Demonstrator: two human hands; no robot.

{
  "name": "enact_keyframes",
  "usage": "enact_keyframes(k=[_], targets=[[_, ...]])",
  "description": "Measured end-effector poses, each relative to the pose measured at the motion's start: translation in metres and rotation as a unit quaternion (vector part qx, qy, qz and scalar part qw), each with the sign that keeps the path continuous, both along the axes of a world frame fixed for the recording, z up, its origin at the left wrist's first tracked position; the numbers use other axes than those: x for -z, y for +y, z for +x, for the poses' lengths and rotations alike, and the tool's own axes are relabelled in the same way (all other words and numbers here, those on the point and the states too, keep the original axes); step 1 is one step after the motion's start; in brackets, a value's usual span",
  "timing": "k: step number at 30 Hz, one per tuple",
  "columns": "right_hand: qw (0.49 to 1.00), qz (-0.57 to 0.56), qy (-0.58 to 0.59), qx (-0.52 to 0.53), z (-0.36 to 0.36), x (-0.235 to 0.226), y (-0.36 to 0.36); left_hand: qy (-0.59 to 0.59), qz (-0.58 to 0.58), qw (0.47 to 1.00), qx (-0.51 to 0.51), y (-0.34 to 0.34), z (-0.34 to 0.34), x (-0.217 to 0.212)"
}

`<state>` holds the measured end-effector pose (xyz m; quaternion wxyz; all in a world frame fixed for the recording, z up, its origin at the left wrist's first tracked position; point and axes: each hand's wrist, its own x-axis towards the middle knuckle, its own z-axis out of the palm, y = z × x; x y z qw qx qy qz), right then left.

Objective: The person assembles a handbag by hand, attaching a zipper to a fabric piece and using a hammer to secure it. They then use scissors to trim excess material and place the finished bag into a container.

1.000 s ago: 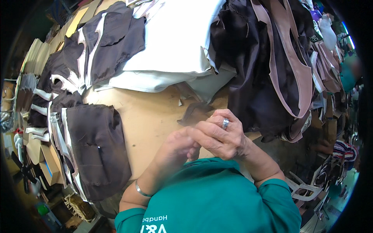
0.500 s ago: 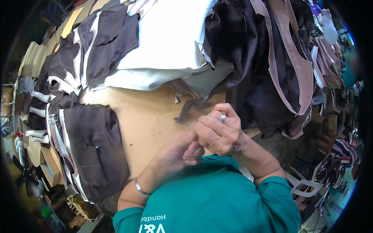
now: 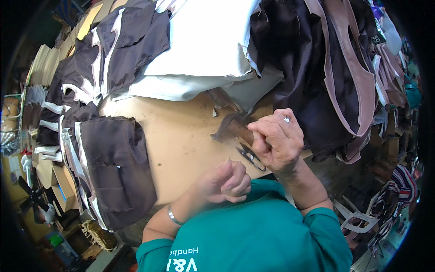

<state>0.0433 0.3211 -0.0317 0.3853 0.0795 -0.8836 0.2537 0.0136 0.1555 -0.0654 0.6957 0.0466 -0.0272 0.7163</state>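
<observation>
My right hand, with a ring on one finger, is curled over the end of a dark brown strap that lies on the tan tabletop. Small black thread snips poke out from under that hand; whether the hand holds them I cannot tell. My left hand is closed in a fist close to my chest, a little left of and below the right hand. A thin pale sliver sticks out above its fingers. A metal bracelet sits on my left wrist.
A stack of dark brown fabric panels lies at the left. More brown and white pieces and a white sheet cover the back. Dark bags with pinkish straps are piled at the right. Boxes and clutter sit beyond the table's left edge.
My hands were pressed together over the strap. They have come apart: the left fist drew back toward my chest, the right stayed on the strap, and the snips came into view.
</observation>
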Motion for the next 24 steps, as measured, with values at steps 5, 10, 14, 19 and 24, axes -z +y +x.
enact_keyframes(k=[5, 10, 14, 19, 24], targets=[[0.989, -0.094, -0.040, -0.107, 0.009, -0.012, -0.011, 0.034, 0.093, 0.995, -0.027, 0.001, 0.003, 0.000], [0.976, -0.137, -0.078, -0.147, 0.008, -0.022, -0.019, 0.032, 0.107, 0.994, -0.020, 0.002, 0.005, 0.003], [0.973, -0.140, -0.095, -0.157, 0.005, -0.021, -0.021, 0.051, 0.092, 0.994, -0.008, 0.001, 0.003, 0.003], [0.961, -0.140, -0.141, -0.191, 0.005, -0.024, -0.017, 0.044, 0.067, 0.997, -0.009, -0.001, 0.004, 0.002], [0.952, -0.116, -0.176, -0.221, 0.001, -0.030, -0.011, 0.039, 0.045, 0.998, 0.007, -0.005, 0.001, 0.007]])
